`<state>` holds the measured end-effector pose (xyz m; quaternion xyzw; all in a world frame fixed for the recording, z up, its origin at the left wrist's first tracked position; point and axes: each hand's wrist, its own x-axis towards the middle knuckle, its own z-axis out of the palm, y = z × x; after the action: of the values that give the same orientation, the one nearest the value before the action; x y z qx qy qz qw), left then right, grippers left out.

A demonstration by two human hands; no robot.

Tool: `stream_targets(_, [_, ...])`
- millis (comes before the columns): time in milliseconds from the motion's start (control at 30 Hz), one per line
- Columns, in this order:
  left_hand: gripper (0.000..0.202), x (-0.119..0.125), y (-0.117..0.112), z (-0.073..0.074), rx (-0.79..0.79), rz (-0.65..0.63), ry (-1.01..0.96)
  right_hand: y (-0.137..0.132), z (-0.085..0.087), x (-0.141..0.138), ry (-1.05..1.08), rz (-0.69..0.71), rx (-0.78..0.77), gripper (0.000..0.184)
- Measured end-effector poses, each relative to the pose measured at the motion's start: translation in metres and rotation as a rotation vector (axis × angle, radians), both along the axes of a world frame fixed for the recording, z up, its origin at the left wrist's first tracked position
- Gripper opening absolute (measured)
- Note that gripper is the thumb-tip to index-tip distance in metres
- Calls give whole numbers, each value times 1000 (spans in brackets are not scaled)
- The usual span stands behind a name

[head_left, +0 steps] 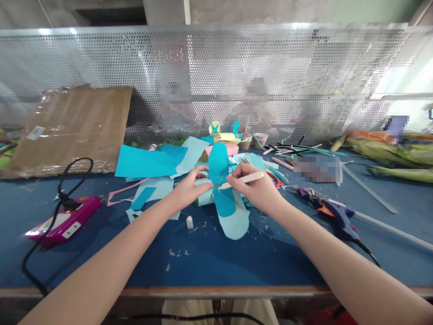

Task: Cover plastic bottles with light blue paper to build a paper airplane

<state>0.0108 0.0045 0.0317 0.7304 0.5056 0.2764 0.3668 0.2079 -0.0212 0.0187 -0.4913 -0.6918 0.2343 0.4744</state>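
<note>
A bright blue paper piece with rounded ends [218, 160] lies in the middle, over light blue paper [237, 224]. My left hand [193, 186] is closed at its left edge, thumb tip pressed on the paper and fingers curled behind. Between the fingers of my right hand [253, 186] is a cream-coloured pen [251, 177], held slanting with its tip down on the bright blue paper. A small white cap [190, 222] stands on the table below my left hand.
Blue paper sheets [152, 161] and cut scraps lie behind and left. Red-handled scissors [275, 180] are right of my hand, then a glue gun [338, 219] with its cord. A purple power strip [66, 221] sits left, before a cardboard sheet [74, 131]. Perforated metal stands behind.
</note>
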Motion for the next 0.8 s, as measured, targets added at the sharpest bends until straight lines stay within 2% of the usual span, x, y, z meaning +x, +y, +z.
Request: stream_targets(800, [50, 2, 0, 0, 0, 17, -9, 0, 1, 0, -10, 9, -13, 23])
